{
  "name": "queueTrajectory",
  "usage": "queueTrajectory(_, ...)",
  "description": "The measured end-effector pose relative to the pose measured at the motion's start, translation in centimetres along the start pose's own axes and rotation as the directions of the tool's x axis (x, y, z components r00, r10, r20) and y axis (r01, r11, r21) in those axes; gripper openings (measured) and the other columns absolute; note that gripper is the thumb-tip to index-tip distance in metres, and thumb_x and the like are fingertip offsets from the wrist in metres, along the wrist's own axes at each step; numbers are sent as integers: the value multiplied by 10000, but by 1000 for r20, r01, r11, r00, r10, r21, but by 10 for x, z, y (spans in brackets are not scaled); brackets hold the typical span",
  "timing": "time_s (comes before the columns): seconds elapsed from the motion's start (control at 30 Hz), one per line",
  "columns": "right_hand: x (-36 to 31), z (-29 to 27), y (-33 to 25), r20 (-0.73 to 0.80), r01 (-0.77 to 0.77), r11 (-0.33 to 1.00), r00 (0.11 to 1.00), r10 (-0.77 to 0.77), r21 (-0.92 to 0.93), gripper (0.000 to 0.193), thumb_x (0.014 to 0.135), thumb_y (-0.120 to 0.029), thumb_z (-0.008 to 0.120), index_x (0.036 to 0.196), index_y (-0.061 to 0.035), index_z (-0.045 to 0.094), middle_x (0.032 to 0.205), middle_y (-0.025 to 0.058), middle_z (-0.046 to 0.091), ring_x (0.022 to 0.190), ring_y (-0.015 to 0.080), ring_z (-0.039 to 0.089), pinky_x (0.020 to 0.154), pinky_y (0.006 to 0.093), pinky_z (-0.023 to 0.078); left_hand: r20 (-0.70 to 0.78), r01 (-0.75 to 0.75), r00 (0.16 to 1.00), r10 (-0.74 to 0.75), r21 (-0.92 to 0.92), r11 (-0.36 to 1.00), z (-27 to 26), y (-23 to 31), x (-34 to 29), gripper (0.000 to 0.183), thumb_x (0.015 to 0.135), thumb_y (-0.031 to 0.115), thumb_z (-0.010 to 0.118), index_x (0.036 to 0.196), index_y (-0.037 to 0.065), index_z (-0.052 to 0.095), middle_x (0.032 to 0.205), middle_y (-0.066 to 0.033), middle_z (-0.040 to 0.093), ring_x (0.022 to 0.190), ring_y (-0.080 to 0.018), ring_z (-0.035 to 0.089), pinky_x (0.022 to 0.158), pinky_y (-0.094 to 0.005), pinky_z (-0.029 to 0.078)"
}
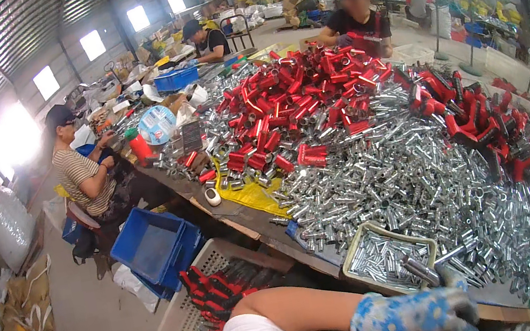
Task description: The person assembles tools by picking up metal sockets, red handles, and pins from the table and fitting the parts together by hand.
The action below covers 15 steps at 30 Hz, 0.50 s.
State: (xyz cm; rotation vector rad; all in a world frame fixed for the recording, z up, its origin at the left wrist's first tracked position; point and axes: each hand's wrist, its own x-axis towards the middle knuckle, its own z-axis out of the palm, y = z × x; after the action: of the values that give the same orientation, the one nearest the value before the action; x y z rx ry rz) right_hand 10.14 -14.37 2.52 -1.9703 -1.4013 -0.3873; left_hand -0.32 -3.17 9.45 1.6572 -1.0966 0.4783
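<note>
My left hand (412, 318), in a blue and white flower-patterned glove, is closed at the lower right, near the table's front edge. A thick shiny metal tube (420, 270) juts up and leftward from the top of this hand, over a small cream tray (352, 270) of thin metal pins. Beside the tube shows a bit of grey-blue glove, probably my right hand (452, 276); its fingers are mostly hidden behind my left hand. A wide heap of small silver metal parts (388, 179) lies just beyond both hands.
Red tubular parts (294, 89) pile up behind the silver heap, and red-handled parts (484, 120) lie at right. A cream crate (173, 330) holds red and black pieces beside blue bins (158, 244). A yellow sack (249, 195) lies on the table. Several people sit around.
</note>
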Motion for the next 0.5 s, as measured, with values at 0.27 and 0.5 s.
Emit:
queueTrajectory(0.27,-80,20,84,93,-171,980,982,162,100,436,705,-134,662,1123,-11,635,891,178,647,789,364,616,718,456,483,-69,474,877,-475,278,835,-52,-13,-74,595,812,50,643,1381,50,469,1336,-183,459,1241,-357,463,1063,-463,373)
queueTrajectory(0.5,-84,26,85,-14,-93,995,995,94,42,453,677,-131,680,1114,-17,643,905,182,643,821,368,613,749,455,479,-743,799,523,-418,598,-62,-179,-73,-149,527,875,303,637,1310,28,525,1227,-200,572,1167,-372,527,1028,-440,413)
